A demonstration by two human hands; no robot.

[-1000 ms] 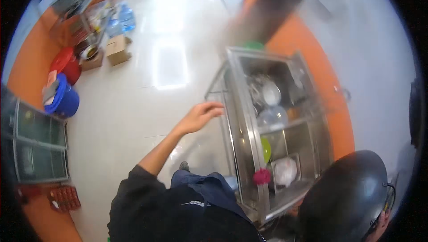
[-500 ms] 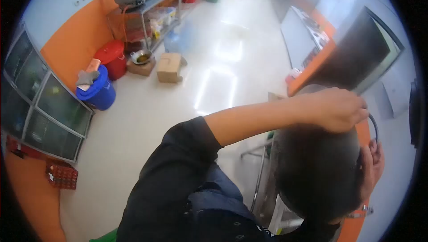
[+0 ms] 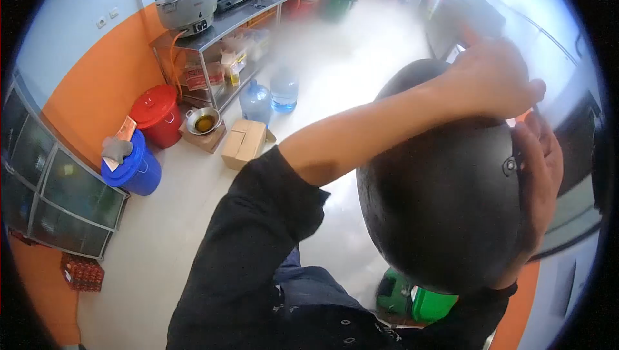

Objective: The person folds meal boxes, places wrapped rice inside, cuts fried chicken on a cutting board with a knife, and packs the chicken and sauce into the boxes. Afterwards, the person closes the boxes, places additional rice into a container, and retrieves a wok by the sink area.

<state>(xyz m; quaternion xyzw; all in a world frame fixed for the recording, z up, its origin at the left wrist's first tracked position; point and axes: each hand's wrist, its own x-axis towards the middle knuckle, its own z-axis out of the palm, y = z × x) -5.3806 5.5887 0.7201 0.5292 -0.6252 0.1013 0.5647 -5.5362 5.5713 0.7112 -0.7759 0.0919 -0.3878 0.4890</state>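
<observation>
A large black wok point(image 3: 445, 201) is held up in front of me, its rounded underside facing my eyes. My left hand point(image 3: 496, 79) reaches across its top and is closed at the upper edge. Fingers of my right hand point(image 3: 541, 169) wrap the wok's right edge, beside a riveted fitting point(image 3: 510, 166). The far side of the wok and most fingertips are hidden.
Left: red bin point(image 3: 157, 114), blue bin point(image 3: 138, 168), cardboard box point(image 3: 244, 142), water bottles point(image 3: 284, 92) and a pan of oil point(image 3: 204, 121). A steel counter point(image 3: 225, 24) holds a cooker point(image 3: 187, 7). A green bin point(image 3: 432, 303) stands below the wok.
The wok has risen from the lower right, away from the steel sink. My left hand, open and empty a second ago, has come across to its top edge. The view has turned towards the counter.
</observation>
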